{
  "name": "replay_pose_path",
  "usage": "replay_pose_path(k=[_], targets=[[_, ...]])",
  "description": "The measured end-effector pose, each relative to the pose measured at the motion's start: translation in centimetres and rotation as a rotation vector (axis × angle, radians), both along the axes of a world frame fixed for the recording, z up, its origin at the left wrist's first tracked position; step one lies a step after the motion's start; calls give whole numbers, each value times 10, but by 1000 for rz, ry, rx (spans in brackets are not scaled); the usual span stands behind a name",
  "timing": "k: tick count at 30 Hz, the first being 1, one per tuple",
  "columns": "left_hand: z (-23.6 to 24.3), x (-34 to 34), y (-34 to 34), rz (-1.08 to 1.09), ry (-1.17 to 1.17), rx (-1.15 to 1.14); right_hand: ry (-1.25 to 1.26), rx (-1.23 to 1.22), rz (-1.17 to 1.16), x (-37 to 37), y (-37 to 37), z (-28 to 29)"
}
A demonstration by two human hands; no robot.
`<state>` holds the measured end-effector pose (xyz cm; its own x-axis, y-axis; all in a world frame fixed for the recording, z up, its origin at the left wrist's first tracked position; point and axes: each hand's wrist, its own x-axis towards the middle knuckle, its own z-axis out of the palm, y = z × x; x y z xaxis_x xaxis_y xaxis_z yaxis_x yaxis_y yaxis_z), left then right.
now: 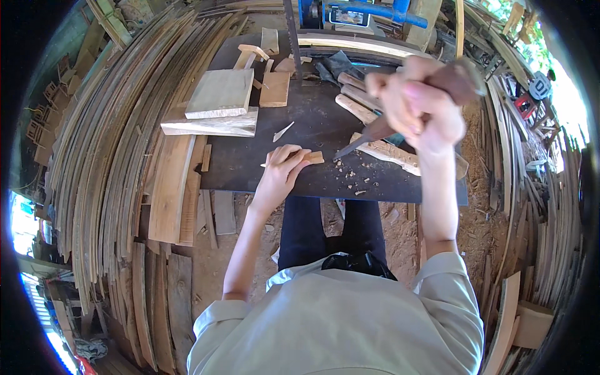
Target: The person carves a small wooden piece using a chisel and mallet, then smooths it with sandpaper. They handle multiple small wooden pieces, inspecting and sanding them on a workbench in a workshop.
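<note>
My left hand (286, 167) presses a small piece of light wood (314, 157) on the dark tabletop near its front edge, fingers closed round it. My right hand (425, 103) is raised over the right part of the table, blurred by motion, and closed round a knife-like tool (379, 130) with a long brown wooden handle. Its narrow dark blade slants down to the left, the tip a short way right of the held wood. Wood chips (356, 178) lie scattered below the blade. A thin pointed sliver of wood (283, 131) rests just beyond my left hand.
Thick wooden blocks (220, 94) are stacked on the table's left side, with smaller offcuts (275, 89) beside them. Long carved wood pieces (390, 153) lie on the right. An upright saw blade (292, 37) and a blue machine (375, 12) stand behind. Stacked planks (119, 125) flank the table.
</note>
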<state>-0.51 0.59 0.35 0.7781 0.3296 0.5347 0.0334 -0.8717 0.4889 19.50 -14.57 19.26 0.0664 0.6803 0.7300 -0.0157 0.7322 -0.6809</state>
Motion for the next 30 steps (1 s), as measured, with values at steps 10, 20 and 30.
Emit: replay_pose_path(k=[10,20,30], targets=[[-8,3,-5,97,-60,29,611,433,-958,109,-78,21],[-4,8,-8,81,-75,26,1307,-94,-1188,336,-161,-172],[-5,-2,-5,122,-37,55,1494,-355,-925,277,-118,-171]])
